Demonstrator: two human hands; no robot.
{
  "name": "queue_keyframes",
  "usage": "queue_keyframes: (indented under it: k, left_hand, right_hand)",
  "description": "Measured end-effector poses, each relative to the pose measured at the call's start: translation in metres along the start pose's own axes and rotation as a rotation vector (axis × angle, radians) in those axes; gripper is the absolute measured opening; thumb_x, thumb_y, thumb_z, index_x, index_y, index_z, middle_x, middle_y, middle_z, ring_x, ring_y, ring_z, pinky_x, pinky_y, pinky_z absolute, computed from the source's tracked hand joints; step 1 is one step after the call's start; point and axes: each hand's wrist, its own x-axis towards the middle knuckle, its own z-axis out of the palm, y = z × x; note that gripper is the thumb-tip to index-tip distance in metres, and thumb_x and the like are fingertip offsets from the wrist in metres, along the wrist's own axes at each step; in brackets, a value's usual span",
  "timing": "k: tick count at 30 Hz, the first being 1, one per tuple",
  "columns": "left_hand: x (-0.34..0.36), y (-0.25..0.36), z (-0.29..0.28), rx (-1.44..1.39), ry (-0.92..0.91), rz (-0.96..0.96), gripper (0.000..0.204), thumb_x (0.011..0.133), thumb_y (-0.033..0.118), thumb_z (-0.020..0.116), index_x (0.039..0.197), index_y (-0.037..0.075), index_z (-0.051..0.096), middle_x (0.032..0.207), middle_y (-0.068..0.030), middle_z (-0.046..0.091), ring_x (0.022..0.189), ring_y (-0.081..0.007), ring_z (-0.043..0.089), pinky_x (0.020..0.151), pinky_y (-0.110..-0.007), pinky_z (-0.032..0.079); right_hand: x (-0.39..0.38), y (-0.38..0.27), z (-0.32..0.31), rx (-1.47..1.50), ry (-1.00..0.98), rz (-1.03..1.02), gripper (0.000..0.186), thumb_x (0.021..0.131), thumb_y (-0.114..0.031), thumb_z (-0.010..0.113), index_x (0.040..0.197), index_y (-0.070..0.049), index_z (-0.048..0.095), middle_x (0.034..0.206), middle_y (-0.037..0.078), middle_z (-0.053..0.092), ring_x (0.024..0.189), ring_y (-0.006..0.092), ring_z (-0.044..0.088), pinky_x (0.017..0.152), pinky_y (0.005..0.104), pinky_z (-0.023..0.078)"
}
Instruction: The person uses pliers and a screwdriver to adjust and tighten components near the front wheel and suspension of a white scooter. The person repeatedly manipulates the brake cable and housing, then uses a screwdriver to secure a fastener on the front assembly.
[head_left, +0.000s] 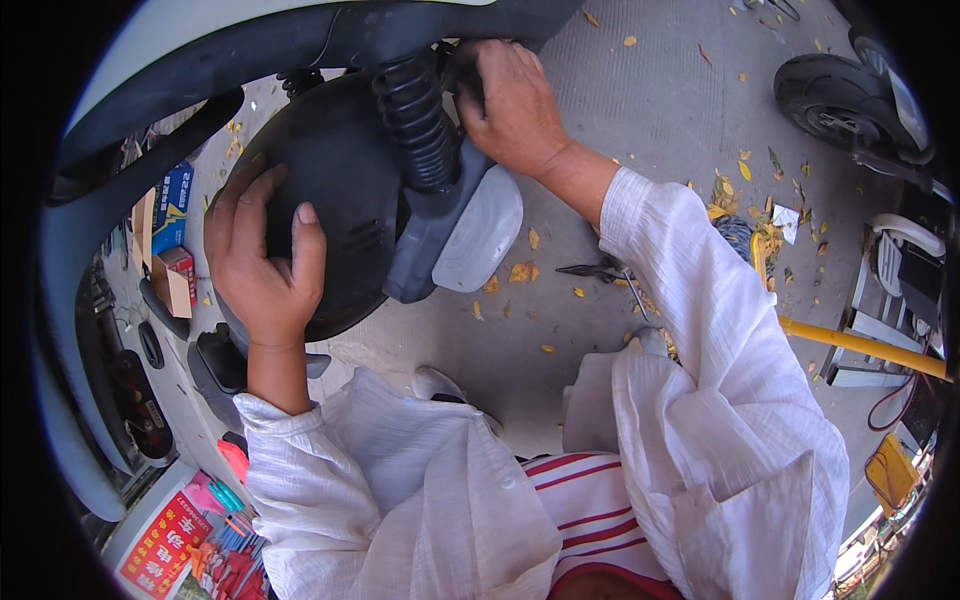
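A scooter's underside fills the upper left, with a black spring shock absorber [412,120] beside a broad, rounded black mudguard or wheel cover [330,200]. My left hand [265,255] rests against the cover's left side, fingers spread and holding nothing. Higher up, my right hand [510,105] reaches under the body panel [330,35], just right of the shock absorber's top. Its fingers are curled at a dark part there, and their tips are hidden. Below it, a pale grey plate [482,232] sits on the dark bracket arm [425,255].
A dark hand tool [598,270] lies on the concrete among yellow leaves, near a yellow pole [860,347]. Another scooter's wheel [835,100] stands at upper right. Open cardboard boxes [165,245] are on the left, and a red sign [160,540] is at lower left.
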Motion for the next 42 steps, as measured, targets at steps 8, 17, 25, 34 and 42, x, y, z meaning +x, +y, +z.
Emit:
queue_keyframes:
  k: [8,17,25,34,42]
  left_hand:
    - [0.001,-0.002,0.000,-0.010,0.006,0.019,0.032,0.088,0.019,0.062,0.114,0.002,0.068,0.122,-0.0159,0.065,0.113,-0.0313,0.059,0.100,-0.038,0.043]
    - [0.001,-0.003,0.000,-0.010,0.025,0.010,0.034,0.082,0.020,0.064,0.111,0.004,0.069,0.120,-0.0164,0.065,0.110,-0.0344,0.060,0.096,-0.040,0.047]
    - [0.006,0.007,0.006,0.002,0.032,0.016,0.033,0.081,0.020,0.065,0.110,0.004,0.069,0.119,-0.0163,0.066,0.109,-0.0341,0.061,0.095,-0.040,0.047]
    - [-0.002,-0.012,-0.008,-0.122,0.167,0.050,0.025,0.074,0.017,0.070,0.097,0.006,0.070,0.105,-0.0141,0.069,0.096,-0.0347,0.065,0.087,-0.039,0.051]
    - [-0.083,0.041,-0.124,-0.629,-0.015,-0.184,0.032,0.081,0.012,0.067,0.111,0.001,0.066,0.104,-0.0122,0.068,0.098,-0.0303,0.063,0.090,-0.040,0.045]
  right_hand:
    - [-0.001,-0.001,-0.002,0.006,0.004,-0.011,0.040,0.071,-0.005,0.067,0.108,-0.002,0.051,0.103,0.020,0.057,0.102,0.0385,0.054,0.093,0.0447,0.043]
    - [0.002,-0.011,-0.006,-0.005,-0.027,0.009,0.041,0.074,-0.007,0.067,0.112,-0.003,0.052,0.106,0.021,0.057,0.104,0.0395,0.054,0.096,0.0455,0.042]
    - [-0.001,0.002,-0.012,0.016,-0.010,-0.016,0.039,0.075,-0.008,0.068,0.111,-0.003,0.053,0.104,0.019,0.055,0.104,0.0397,0.053,0.095,0.0454,0.042]
    - [0.008,-0.035,-0.034,0.053,-0.035,-0.029,0.017,0.083,0.001,0.064,0.098,-0.005,0.062,0.089,0.011,0.060,0.086,0.0317,0.058,0.086,0.0432,0.045]
    - [-0.009,-0.083,-0.085,0.465,-0.340,0.091,0.022,0.095,-0.006,0.059,0.115,0.002,0.065,0.095,0.013,0.069,0.088,0.0198,0.065,0.080,0.0312,0.053]
